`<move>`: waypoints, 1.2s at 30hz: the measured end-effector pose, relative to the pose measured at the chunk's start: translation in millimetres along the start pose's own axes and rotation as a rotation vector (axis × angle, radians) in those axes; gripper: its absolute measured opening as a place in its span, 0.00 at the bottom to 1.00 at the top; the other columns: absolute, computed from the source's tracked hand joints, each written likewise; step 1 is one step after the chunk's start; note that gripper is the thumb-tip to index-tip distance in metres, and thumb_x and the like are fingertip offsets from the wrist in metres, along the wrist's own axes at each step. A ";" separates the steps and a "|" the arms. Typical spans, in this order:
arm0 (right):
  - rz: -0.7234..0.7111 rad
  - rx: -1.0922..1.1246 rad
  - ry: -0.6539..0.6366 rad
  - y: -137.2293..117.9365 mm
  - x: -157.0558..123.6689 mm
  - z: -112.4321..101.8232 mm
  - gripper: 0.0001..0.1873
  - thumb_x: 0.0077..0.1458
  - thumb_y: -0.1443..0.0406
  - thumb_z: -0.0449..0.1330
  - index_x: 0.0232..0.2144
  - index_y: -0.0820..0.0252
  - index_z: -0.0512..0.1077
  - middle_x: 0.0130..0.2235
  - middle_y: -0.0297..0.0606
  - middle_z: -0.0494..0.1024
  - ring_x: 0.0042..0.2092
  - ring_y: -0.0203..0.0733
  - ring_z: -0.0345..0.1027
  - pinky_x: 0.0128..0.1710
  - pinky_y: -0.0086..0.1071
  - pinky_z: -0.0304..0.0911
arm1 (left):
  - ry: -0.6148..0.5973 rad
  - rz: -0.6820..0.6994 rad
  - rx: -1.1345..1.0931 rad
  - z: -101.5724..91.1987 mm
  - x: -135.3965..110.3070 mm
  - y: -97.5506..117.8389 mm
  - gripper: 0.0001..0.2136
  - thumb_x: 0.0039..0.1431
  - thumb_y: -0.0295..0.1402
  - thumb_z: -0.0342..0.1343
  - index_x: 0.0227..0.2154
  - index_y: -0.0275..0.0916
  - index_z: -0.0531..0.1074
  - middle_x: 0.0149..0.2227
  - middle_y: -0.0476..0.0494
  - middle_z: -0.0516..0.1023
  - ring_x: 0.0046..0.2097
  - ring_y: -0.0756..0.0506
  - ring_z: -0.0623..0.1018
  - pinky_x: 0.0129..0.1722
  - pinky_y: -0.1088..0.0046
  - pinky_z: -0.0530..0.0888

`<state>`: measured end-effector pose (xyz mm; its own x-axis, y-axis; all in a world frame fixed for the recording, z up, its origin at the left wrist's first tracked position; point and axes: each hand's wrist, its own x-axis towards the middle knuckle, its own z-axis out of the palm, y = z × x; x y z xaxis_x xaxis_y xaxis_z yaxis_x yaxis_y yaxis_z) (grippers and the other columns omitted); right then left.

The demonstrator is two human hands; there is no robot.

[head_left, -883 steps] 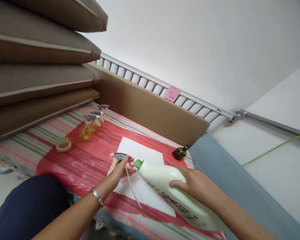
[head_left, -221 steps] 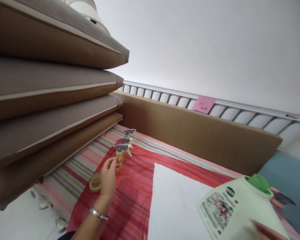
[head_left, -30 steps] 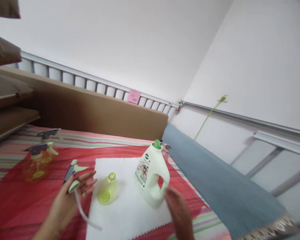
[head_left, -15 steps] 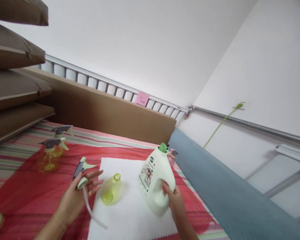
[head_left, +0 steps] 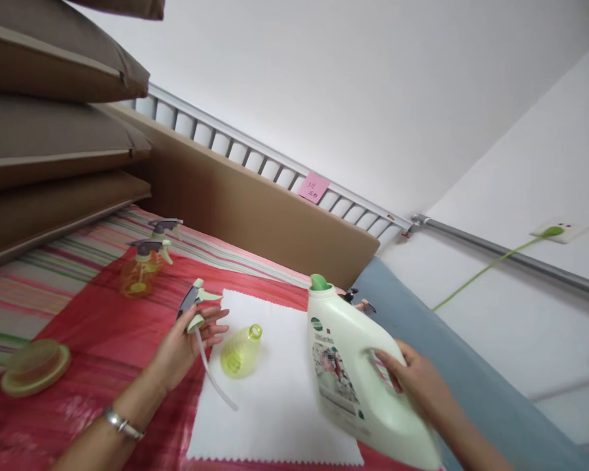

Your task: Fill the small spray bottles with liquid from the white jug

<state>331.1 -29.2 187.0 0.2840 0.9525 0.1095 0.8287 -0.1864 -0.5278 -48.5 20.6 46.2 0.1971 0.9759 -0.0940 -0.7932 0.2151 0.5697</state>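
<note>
In my left hand (head_left: 189,343) is a grey and pale-green spray trigger (head_left: 191,304), held between thumb and fingers, its clear dip tube (head_left: 213,379) hanging down. Just right of it a translucent yellow spray bottle (head_left: 240,351), with no top on its neck, stands on a white cloth (head_left: 279,405) with zigzag edges. My right hand (head_left: 415,379) grips the handle of a large pale-green detergent jug (head_left: 358,366), tilted with its mouth toward the left. A green spout piece (head_left: 319,282) shows in the jug's mouth. The jug is apart from the yellow bottle.
Yellow-orange spray bottles (head_left: 138,275) with triggers stand back left. A round lidded container (head_left: 35,367) lies at left on the red sheet (head_left: 93,327). Stacked brown cushions (head_left: 53,131) rise at left; a brown board (head_left: 250,203) borders the back. More pump tops (head_left: 366,306) show behind the jug.
My right hand has tipped the jug leftward and brought it closer to the camera. The left hand still holds the spray trigger. The view has shifted, bringing the round container fully into sight.
</note>
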 end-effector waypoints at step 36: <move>-0.358 -0.614 -0.388 -90.0 -18.2 -6.6 0.26 0.46 0.42 0.54 0.34 0.56 0.71 0.34 0.40 0.79 0.37 0.50 0.72 0.31 0.31 0.62 | -0.382 -0.181 -0.083 22.3 -0.6 -26.0 0.18 0.60 0.43 0.43 0.48 0.42 0.67 0.64 0.41 0.48 0.45 0.33 0.76 0.42 0.57 0.71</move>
<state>254.6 -31.4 238.0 -0.1427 0.9742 -0.1749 0.9867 0.1540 0.0528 -15.2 13.6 49.7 0.5243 0.8414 0.1310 -0.7668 0.3996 0.5023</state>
